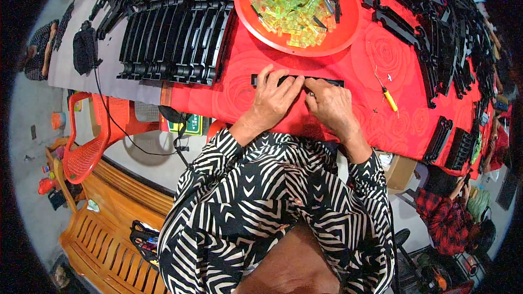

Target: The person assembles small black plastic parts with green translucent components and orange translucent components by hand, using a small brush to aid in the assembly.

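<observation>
A long black plastic strip (336,83) lies crosswise on the red tablecloth in front of me. My left hand (272,98) has its fingers closed on the strip left of its middle. Beside it, my right hand (333,106) pinches the strip with bent fingers, and the two hands nearly meet. Part of the strip is hidden under my fingers. Just beyond stands a red basin (351,30), with clear yellow-green plastic pieces (299,13) and several black parts in it.
Black strips (174,38) lie in a row at the left. A yellow-handled screwdriver (390,100) lies right of my hands. Black parts (447,38) are heaped at the far right. A red plastic chair (90,155) and wooden bench (109,239) stand left; another person (447,220) sits at the right.
</observation>
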Demonstrator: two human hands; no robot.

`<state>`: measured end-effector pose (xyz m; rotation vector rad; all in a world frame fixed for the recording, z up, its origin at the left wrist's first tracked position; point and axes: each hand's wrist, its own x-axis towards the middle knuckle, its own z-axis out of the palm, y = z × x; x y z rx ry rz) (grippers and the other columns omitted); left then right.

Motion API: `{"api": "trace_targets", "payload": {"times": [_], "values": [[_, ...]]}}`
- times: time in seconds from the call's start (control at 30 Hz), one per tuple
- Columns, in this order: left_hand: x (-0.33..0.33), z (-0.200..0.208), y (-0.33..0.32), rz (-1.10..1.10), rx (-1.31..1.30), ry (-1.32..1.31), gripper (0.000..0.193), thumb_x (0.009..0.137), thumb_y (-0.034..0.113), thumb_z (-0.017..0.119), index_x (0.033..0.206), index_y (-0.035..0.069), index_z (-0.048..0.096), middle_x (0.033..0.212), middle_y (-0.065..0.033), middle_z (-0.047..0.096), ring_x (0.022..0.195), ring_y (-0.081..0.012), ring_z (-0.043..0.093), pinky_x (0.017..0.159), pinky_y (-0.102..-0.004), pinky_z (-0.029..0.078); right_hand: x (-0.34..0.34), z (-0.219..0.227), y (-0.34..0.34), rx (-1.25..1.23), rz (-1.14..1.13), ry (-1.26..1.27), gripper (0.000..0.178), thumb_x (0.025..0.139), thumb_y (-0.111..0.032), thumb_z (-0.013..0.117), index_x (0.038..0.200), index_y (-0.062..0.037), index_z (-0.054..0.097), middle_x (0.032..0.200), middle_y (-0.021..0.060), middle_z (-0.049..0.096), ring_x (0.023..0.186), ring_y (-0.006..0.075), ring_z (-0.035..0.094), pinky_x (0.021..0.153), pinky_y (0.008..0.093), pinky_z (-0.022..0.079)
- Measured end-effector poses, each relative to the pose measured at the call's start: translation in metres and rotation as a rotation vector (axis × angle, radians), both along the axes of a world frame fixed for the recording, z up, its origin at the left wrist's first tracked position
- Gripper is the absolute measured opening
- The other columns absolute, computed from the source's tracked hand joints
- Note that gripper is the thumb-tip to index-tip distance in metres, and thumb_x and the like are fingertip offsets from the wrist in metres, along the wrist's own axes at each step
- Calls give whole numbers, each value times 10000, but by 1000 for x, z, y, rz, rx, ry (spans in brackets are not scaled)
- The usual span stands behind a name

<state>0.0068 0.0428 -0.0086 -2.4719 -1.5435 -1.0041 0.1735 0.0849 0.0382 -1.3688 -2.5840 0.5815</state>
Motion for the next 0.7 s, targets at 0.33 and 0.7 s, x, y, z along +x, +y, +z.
{"api": "trace_targets", "payload": {"times": [0.33, 0.7], "values": [[-9, -2, 8, -78, 15, -18, 361, 765, 126, 553, 1105, 12, 592, 932, -65, 589, 990, -255, 519, 958, -499, 335, -7, 1, 2, -2, 20, -67, 224, 778, -162, 534, 970, -66, 595, 867, 145, 646, 720, 342, 625, 600, 455, 487], [-13, 9, -3, 115, 25, -146, 500, 686, 116, 714, 1150, 27, 551, 1031, -112, 584, 1061, -296, 516, 966, -486, 336, 30, -1, -16, -105, -358, 600, 178, 804, -46, 568, 969, -19, 632, 882, 138, 643, 729, 234, 638, 661, 316, 504]]}}
